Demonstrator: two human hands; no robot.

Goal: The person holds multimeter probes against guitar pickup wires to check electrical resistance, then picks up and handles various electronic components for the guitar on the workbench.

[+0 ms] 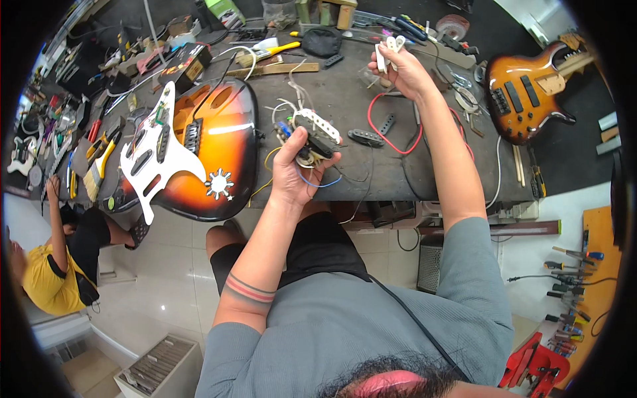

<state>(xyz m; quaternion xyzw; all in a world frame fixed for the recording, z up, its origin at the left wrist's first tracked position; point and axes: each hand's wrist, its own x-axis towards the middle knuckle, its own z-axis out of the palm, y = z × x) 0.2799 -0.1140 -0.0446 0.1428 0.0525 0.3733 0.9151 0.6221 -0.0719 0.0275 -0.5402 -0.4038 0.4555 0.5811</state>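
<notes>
My left hand (292, 176) is closed around a bundle of guitar pickups (318, 142) with loose wires, held above the bench's front edge. One pickup in it has a white top (318, 125); black coils show below it. Over the far side of the bench, my right hand (410, 74) grips several white pickup covers (390, 50) between thumb and fingers. Between my hands, two black pickups (366, 137) lie on the bench. To the left sits a sunburst guitar body (232, 142), with a white pickguard (182, 169) resting loosely over it.
A red cable (376, 109) loops beside the black pickups. A sunburst bass body (521, 93) lies far right. Brushes (99, 166), pliers and clutter crowd the bench's left and back. Tools hang on an orange board (594, 265). Another person in yellow (50, 282) sits at left.
</notes>
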